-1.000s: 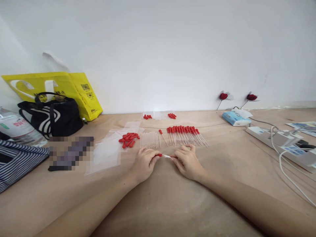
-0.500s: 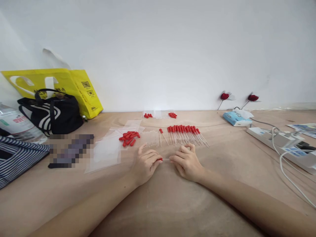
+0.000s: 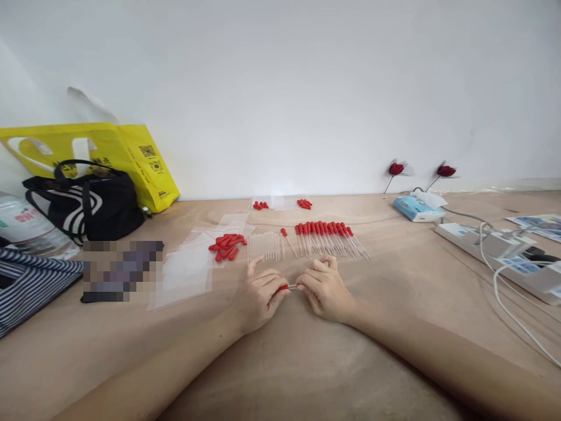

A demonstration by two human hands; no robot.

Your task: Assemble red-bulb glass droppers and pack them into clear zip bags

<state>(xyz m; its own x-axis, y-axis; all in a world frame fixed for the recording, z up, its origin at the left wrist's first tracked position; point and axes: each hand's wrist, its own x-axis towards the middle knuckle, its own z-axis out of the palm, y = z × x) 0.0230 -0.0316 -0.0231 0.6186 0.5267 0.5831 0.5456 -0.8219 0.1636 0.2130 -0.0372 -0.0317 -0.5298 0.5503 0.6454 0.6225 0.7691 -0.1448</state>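
head-camera view of the tabletop [image 3: 280, 374], as i see it from my distant post. my left hand [image 3: 259, 297] is clamped on a red bulb [image 3: 283, 287] between thumb and fingers; my right hand [image 3: 325, 291] pinches a thin clear tube [image 3: 293, 286]. bulb and tube lie in line, their long axis running side to side, roughly parallel to the tabletop's far edge. the left hand is nearer the bulb, whose exposed end faces the right hand; the tube bridges the narrow gap between the grips, its remainder hidden by the right fingers. how deep it sits in the bulb i cannot tell. toward the far edge, left to right: loose red bulbs [image 3: 227, 241], bare tubes [image 3: 264, 247], capped tubes [image 3: 324, 228].
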